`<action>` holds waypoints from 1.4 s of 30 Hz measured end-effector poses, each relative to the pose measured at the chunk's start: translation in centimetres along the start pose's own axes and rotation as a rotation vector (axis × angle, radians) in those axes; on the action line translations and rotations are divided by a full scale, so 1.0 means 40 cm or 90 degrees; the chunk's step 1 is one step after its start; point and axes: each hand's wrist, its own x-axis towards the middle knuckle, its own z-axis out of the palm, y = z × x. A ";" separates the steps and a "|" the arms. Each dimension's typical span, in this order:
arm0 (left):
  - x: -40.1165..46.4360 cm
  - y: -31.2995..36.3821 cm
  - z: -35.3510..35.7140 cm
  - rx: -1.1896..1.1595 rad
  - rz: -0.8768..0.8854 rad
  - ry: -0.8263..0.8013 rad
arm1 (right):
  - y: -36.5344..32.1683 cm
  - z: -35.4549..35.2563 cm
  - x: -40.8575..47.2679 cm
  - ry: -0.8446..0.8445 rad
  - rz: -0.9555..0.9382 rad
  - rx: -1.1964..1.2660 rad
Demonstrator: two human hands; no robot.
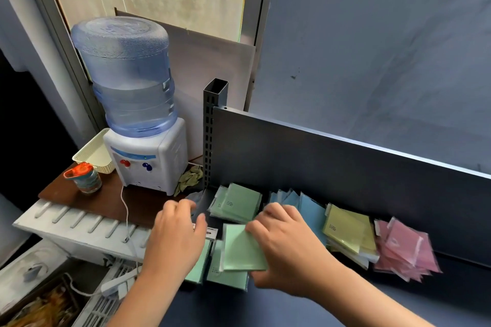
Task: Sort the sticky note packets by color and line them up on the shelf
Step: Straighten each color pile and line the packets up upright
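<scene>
Sticky note packets lie along the dark blue shelf (398, 300) against its back panel: a green stack (239, 203), blue packets (305, 207), a yellow stack (350, 233) and pink packets (406, 249). Nearer me lie more green packets (225, 277) at the shelf's left front. My right hand (287, 244) grips a green packet (241, 249) on top of them, thumb under its edge. My left hand (175, 236) hovers over the left green packets, fingers spread, partly hiding them.
Left of the shelf upright (212, 135) a water dispenser (143, 141) stands on a brown board with a jar (85, 178) and a cream basket (93, 151). A white cable (126, 210) hangs down to a power strip (119, 284). The shelf's right front is bare.
</scene>
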 end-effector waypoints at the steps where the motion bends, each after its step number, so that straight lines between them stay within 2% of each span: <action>1: 0.017 0.011 0.009 -0.018 0.032 0.005 | -0.001 0.000 -0.021 -0.004 -0.009 -0.012; 4: 0.068 0.053 0.036 -0.001 0.168 -0.021 | 0.007 0.018 -0.089 0.018 -0.010 -0.020; 7: 0.115 0.094 0.048 0.134 0.304 -0.112 | 0.020 0.064 -0.141 0.040 0.002 -0.038; 10: 0.147 0.119 0.066 0.248 0.362 -0.202 | 0.027 0.110 -0.172 -0.003 0.016 -0.079; 12: 0.154 0.121 0.083 0.290 0.358 -0.239 | 0.026 0.127 -0.181 -0.034 0.047 -0.081; 16: 0.154 0.121 0.094 0.295 0.343 -0.237 | 0.022 0.153 -0.184 -0.066 0.107 -0.037; 24: 0.124 0.144 0.045 0.232 0.325 -0.228 | 0.024 0.168 -0.199 -0.100 0.181 0.012; 26: 0.090 0.134 0.009 0.223 0.316 -0.248 | 0.028 0.149 -0.198 -0.070 0.171 0.004; 30: -0.002 0.096 -0.006 0.305 0.327 -0.362 | 0.050 0.063 -0.145 0.075 0.109 0.009; 33: -0.045 0.086 0.018 0.317 0.331 -0.401 | 0.068 0.000 -0.019 0.098 0.127 0.007; 35: -0.052 0.085 0.019 0.313 0.322 -0.382 | 0.063 -0.010 0.088 0.069 0.133 0.029; 38: -0.059 0.084 0.022 0.311 0.338 -0.352 | 0.040 0.018 0.227 -0.045 0.133 0.073; 42: -0.078 0.062 0.017 0.291 0.321 -0.316 | 0.008 0.077 0.324 -0.153 0.152 0.051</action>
